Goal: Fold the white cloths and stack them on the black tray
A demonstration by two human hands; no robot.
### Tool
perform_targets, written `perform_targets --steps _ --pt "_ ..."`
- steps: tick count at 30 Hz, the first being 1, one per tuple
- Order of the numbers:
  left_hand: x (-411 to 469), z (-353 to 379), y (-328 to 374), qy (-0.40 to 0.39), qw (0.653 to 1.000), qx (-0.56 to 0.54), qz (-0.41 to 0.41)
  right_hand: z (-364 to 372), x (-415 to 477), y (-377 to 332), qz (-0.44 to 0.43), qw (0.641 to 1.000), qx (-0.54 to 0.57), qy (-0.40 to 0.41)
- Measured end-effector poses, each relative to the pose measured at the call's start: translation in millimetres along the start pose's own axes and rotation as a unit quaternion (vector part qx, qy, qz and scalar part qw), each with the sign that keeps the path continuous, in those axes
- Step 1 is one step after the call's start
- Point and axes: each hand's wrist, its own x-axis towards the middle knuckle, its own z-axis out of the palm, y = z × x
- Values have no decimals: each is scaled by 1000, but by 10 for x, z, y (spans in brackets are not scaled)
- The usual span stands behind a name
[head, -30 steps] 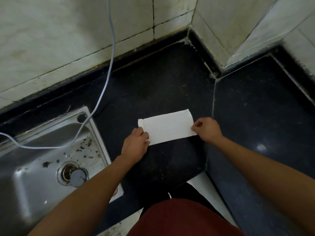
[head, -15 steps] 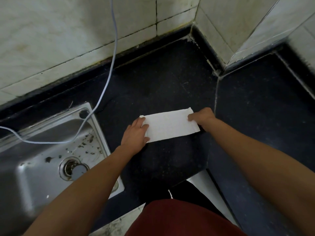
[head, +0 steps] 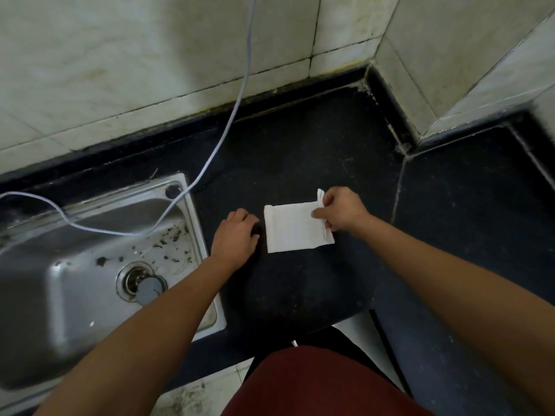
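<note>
A small white cloth (head: 295, 228), folded to a near-square with its layered edges at the right, lay flat on the black speckled stone countertop (head: 300, 151), well right of the sink. The right hand (head: 339, 209) pinched the cloth's stacked right edge between thumb and fingers. The left hand (head: 235, 239) rested palm down on the counter just beside the cloth's left fold, fingers loosely curled and holding nothing; whether it touched the cloth could not be told. A stainless steel sink (head: 90, 265), its basin flecked with dark debris, sat at the left. A thin pale cable (head: 237, 109) hung down the tiled wall (head: 120, 55) and trailed across the sink.
</note>
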Motion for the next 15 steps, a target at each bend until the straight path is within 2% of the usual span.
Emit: perform_targets --steps 7,15 --pt "-284 -74 -266 6 997 -12 -72 663 54 -353 -23 996 -35 -75" --pt "-435 -51 -371 10 994 -36 -103 1041 226 -385 -26 990 -104 -90"
